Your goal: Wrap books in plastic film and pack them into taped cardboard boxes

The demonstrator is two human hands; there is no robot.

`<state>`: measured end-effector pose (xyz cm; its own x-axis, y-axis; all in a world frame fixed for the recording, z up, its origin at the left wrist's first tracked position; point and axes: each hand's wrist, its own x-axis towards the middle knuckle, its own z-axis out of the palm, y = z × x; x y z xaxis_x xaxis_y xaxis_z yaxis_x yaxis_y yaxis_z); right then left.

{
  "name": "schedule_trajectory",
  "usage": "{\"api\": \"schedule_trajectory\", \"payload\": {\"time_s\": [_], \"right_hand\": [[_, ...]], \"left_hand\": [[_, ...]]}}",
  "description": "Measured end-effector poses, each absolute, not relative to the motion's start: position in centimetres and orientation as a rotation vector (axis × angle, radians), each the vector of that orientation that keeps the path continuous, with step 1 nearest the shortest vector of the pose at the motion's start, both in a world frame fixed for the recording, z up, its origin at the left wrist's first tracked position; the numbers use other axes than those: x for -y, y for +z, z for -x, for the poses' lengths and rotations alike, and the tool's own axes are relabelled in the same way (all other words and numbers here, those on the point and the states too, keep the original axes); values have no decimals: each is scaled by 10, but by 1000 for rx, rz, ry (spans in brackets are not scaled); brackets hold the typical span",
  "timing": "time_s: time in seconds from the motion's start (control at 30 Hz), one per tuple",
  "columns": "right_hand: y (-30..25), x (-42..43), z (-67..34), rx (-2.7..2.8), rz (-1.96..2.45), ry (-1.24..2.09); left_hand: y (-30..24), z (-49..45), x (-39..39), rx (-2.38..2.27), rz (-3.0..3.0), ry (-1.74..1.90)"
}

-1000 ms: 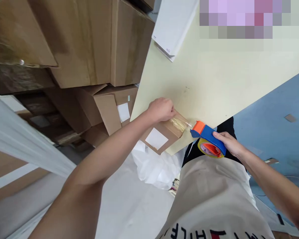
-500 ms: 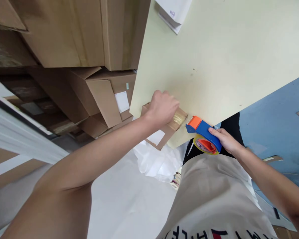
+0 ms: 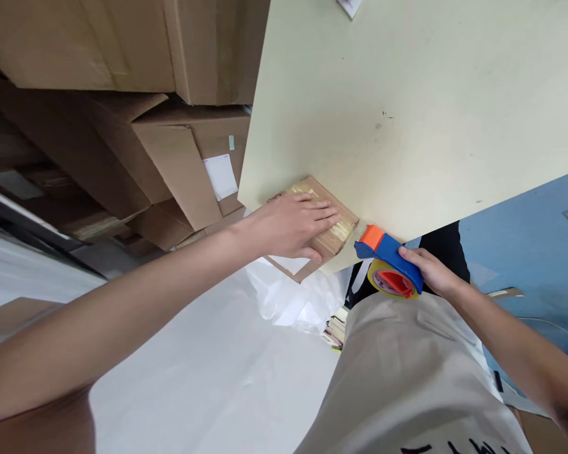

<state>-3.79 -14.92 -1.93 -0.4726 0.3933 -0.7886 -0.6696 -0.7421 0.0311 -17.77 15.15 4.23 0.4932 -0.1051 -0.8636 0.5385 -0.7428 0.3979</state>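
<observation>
A small cardboard box (image 3: pixel 335 234) with clear tape over its top sits at the near corner of the pale yellow table (image 3: pixel 407 94). My left hand (image 3: pixel 291 225) lies flat on top of it, fingers stretched out. A white label shows on the box's side below my fingers. Just right of the box, my right hand (image 3: pixel 428 271) grips a blue and orange tape dispenser (image 3: pixel 389 268) with a yellow roll, its orange end close to the box's edge.
Large cardboard boxes (image 3: pixel 161 94) are stacked left of the table, one with a white label (image 3: pixel 221 176). A white plastic bag (image 3: pixel 288 302) lies below the table corner. The floor to the right is blue (image 3: pixel 525 227). A white sheet corner (image 3: pixel 348 6) shows at the table's far end.
My left hand went from a fist gripping the box's top to lying flat with fingers stretched over the tape. The tape strand to the dispenser is gone. The view tilted down.
</observation>
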Motion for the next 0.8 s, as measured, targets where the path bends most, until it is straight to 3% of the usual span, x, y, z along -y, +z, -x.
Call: {"api": "schedule_trajectory", "payload": {"time_s": [0.27, 0.47, 0.6, 0.8], "right_hand": [[-10, 119, 40, -378, 1078, 2042], [-13, 48, -1, 34, 1399, 1720], [-7, 3, -37, 313, 1390, 1755], [3, -10, -54, 689, 1366, 1903]], "left_hand": [[71, 169, -165, -414, -2101, -1126], [67, 185, -150, -947, -2367, -636], [56, 187, -126, -1100, -2433, -362], [59, 183, -114, -1058, -2476, -331]]}}
